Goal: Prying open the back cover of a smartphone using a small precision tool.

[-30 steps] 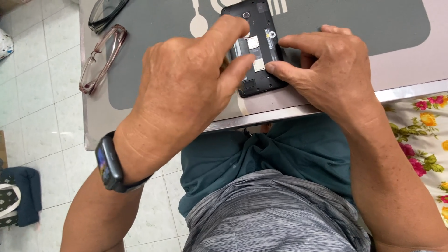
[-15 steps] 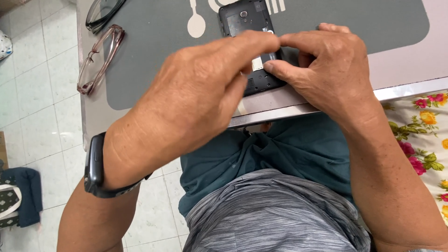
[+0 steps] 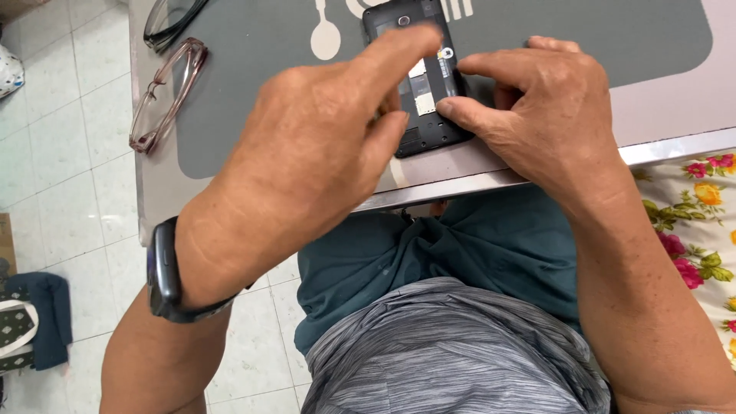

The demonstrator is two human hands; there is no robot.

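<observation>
Risk: opened phone near table edge may slide | your right hand pinches it | left hand loosely open, fingers over its slots

A home setting, likely a dining spot. A small table carries a grey placemat printed with white cutlery shapes. Two pairs of glasses lie at its left edge. The floor is pale square tiles. A flowered cloth lies to the right, and a bag and dark cloth sit on the floor at left.
</observation>
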